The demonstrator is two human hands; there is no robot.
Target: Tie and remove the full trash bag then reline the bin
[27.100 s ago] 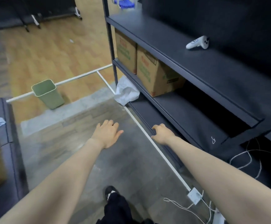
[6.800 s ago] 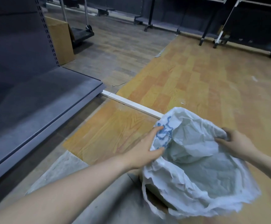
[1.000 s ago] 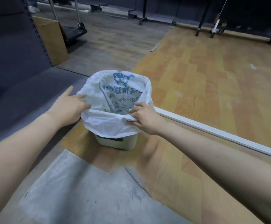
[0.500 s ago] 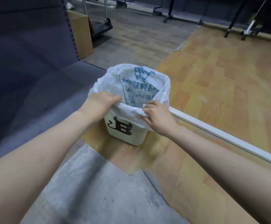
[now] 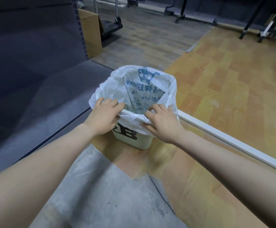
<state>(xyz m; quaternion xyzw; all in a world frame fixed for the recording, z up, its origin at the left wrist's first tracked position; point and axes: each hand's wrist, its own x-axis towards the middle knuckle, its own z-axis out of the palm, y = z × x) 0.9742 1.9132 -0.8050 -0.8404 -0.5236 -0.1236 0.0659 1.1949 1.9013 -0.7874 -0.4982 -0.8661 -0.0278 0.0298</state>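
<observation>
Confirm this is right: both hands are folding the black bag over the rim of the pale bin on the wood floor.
Wrong on one count: the bag is white with blue print, not black. The head view shows it. The rest holds: the left hand and right hand are folding it over the rim of the pale bin on the wood floor.

White bag (image 5: 150, 89), blue print; pale bin (image 5: 134, 140), black letter.

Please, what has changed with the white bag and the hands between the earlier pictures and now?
Earlier both hands held the white bag open in the air; now it sits inside the bin, its edge folded over the rim. In the last second the left hand shifted from the bag's side to the near rim. The right hand still grips the near edge. The bin stays by the white floor strip.
</observation>
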